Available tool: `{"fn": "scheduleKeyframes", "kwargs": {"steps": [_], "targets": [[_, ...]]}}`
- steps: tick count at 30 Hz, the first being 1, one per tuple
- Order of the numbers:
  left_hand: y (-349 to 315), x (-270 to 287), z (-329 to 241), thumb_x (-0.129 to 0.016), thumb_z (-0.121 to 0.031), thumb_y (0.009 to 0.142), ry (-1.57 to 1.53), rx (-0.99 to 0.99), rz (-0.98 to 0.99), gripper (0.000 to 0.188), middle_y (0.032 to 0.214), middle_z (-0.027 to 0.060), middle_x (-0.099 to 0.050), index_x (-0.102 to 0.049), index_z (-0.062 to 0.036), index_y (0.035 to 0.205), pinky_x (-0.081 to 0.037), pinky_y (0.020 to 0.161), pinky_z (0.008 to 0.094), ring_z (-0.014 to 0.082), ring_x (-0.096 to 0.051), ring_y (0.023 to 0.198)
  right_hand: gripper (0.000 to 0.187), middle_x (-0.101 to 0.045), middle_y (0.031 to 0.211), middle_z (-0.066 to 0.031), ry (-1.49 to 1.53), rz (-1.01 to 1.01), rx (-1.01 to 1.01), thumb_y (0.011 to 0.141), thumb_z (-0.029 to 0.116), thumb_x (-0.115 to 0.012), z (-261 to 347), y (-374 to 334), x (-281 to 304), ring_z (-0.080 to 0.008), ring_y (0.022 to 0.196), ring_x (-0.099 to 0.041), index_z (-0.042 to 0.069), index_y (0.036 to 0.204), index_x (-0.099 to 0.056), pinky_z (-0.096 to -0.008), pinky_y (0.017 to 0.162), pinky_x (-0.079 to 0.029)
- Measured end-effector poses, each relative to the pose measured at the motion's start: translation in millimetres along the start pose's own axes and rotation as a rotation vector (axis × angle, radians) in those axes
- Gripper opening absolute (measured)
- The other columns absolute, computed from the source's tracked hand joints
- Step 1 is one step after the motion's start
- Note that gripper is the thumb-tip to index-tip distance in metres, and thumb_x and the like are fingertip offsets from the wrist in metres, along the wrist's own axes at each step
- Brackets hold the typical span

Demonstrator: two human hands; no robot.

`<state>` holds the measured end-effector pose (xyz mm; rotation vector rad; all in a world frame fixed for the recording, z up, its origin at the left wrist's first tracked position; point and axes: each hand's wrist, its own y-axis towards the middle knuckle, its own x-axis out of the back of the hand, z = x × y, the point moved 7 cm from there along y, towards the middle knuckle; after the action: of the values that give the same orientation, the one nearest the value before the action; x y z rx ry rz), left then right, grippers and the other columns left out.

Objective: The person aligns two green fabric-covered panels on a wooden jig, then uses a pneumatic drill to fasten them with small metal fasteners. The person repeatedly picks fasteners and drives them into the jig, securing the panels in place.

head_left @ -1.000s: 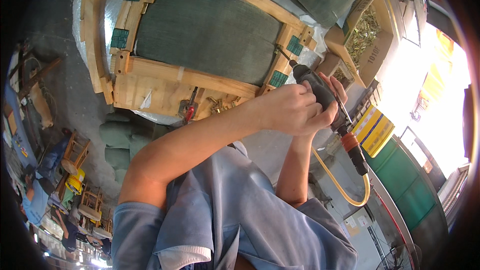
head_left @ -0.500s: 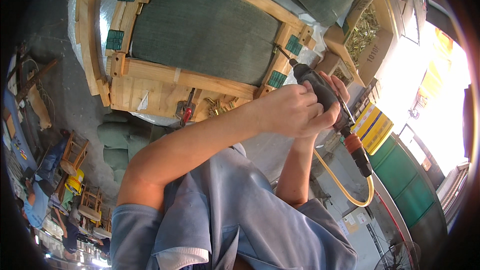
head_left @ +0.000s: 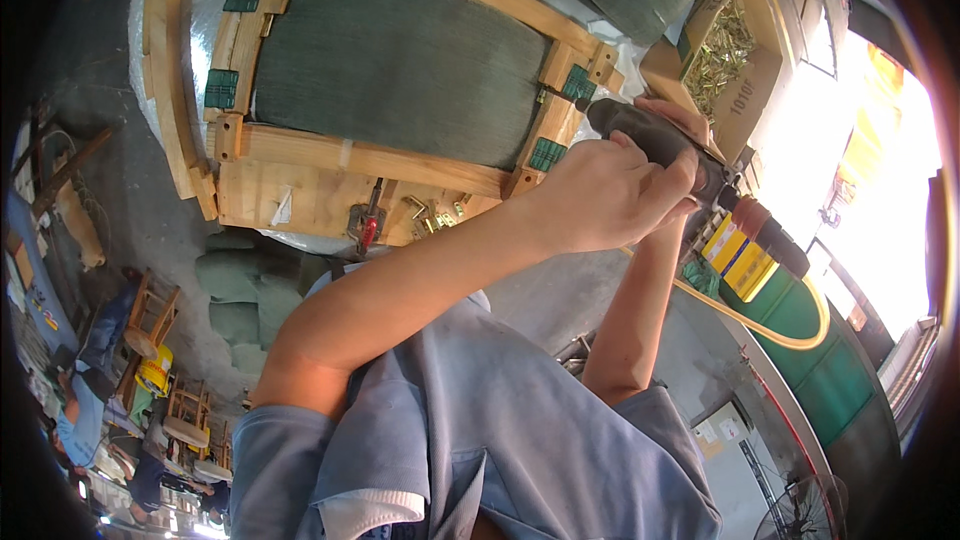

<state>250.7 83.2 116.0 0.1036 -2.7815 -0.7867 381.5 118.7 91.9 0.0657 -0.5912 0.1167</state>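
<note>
**Crucially, the driver's slant meets the rail at its left**

Both hands are together, clamped on one dark power driver (head_left: 636, 128) right of the picture's centre. The left hand (head_left: 610, 192) closes over its body from below; the right hand (head_left: 690, 118) is partly hidden, its fingers showing along the upper side. The tool's long axis slants from its nose, upper left, to its lower-right tail, where a yellow hose (head_left: 800, 343) hangs. The wooden rail (head_left: 560, 120) lies left of the hands and runs steeply, so the driver's line cuts across it. The thin bit (head_left: 561, 96) reaches over the rail just beside the upper green pad (head_left: 577, 82); contact is too small to tell. The left hand looks nearer the rail. Alignment along that slant, I judge, matters most.
</note>
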Motion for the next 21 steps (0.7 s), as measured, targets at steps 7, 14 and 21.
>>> {"fn": "scheduleKeyframes", "kwargs": {"steps": [7,14,21], "targets": [[-5.9,-8.6,-6.2,-0.074,-0.038,0.096,-0.056,-0.015,-0.019,0.043,0.064,0.0057,-0.066,-0.054,-0.0072,0.120,-0.053,0.047,0.0402,0.0285,-0.068,0.055,0.066,-0.072,0.119,-0.0109,0.044,-0.050,-0.017,0.075,0.011,-0.094,3.4,-6.1,7.4,-0.0203,0.108,-0.071,0.003,0.130,-0.059,-0.0328,0.094,-0.059],[-11.1,-8.3,-11.1,-0.081,-0.034,0.092,-0.046,-0.034,0.022,0.044,0.069,0.0041,-0.064,-0.061,-0.0049,0.120,-0.051,0.048,0.0357,0.0252,-0.065,0.056,0.066,-0.072,0.122,-0.0125,0.118,-0.104,-0.081,0.076,0.010,-0.094,-7.0,-18.7,11.4,-0.0205,0.108,-0.071,0.002,0.131,-0.059,-0.0313,0.095,-0.059],[-19.3,-3.0,-19.4,-0.081,-0.033,0.092,-0.104,0.022,0.136,0.045,0.073,0.0071,-0.068,-0.061,-0.0047,0.121,-0.052,0.049,0.0381,0.0265,-0.069,0.060,0.063,-0.072,0.122,-0.0150,0.116,-0.185,-0.057,0.077,0.004,-0.092,1.4,-37.8,8.0,-0.0206,0.109,-0.071,0.004,0.130,-0.058,-0.0327,0.096,-0.059]]}}
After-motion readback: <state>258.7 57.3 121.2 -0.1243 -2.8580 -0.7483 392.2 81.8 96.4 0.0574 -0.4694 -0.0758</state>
